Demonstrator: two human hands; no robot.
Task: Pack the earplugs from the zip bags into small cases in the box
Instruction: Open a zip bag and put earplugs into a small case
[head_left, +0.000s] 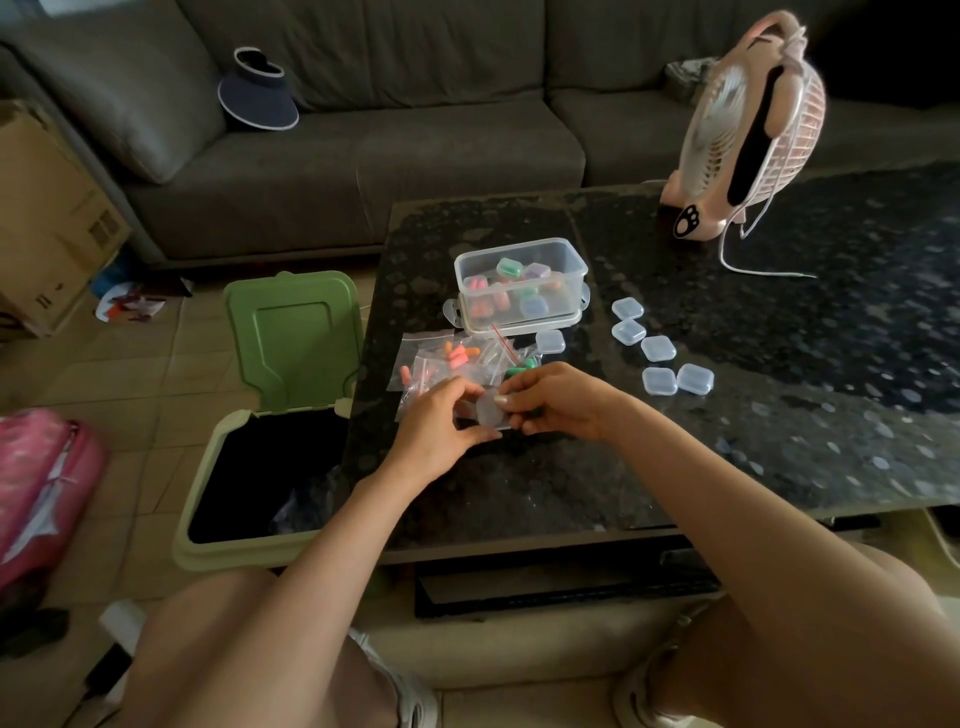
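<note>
Pink fan (748, 130) stands at the far side of the table (675, 467), its cord trailing; beyond sits a sofa (363, 130) with a visor (258, 91). Against the table's left edge I see a bin (208, 467), green lid up, with something crumpled inside that I cannot make out. The clear box (467, 270) holds cases (535, 306) with coloured contents. Just in front lie zip bags (415, 358) of orange, pink and green earplugs (457, 356); empty cases (657, 348) sit to their right. Over the bags, left hand (441, 421) and right hand (556, 397) pinch one clear case (491, 408) between their fingertips. I cannot tell whether it is filled; the hands hide the nearest bags.
</note>
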